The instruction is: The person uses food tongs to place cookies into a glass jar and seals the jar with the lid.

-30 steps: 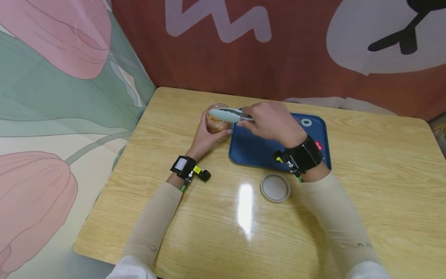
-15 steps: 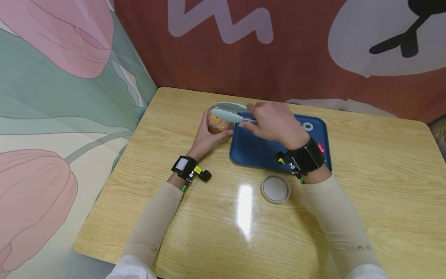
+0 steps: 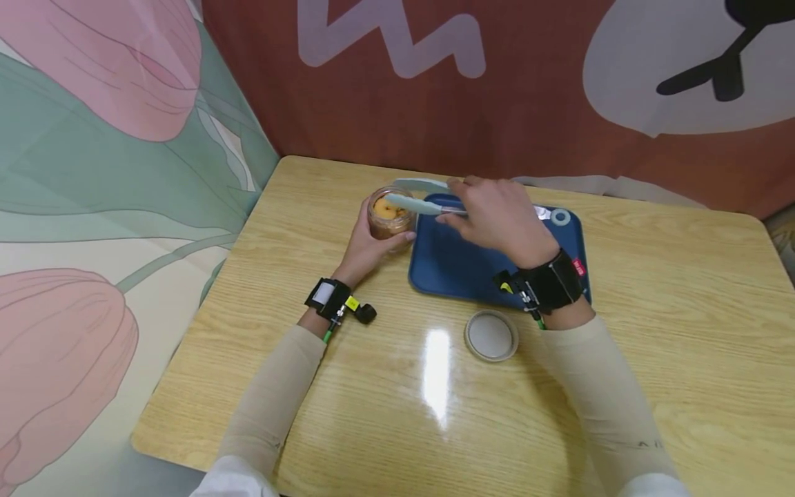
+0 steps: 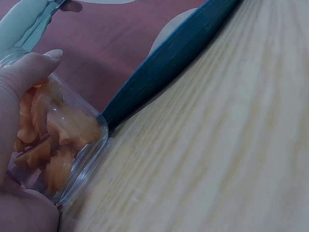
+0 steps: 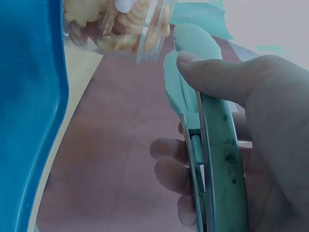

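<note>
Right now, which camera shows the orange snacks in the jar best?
The left wrist view: the orange snacks fill the clear jar up close. The right wrist view shows them pale, at the top edge. The head view shows only a small orange patch from above.

Staged recording booth: printed fabric backdrops surround one table.

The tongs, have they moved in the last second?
Yes. The tongs in the right hand drew back to the right, their tips nearer the tray and opened over the jar.
</note>
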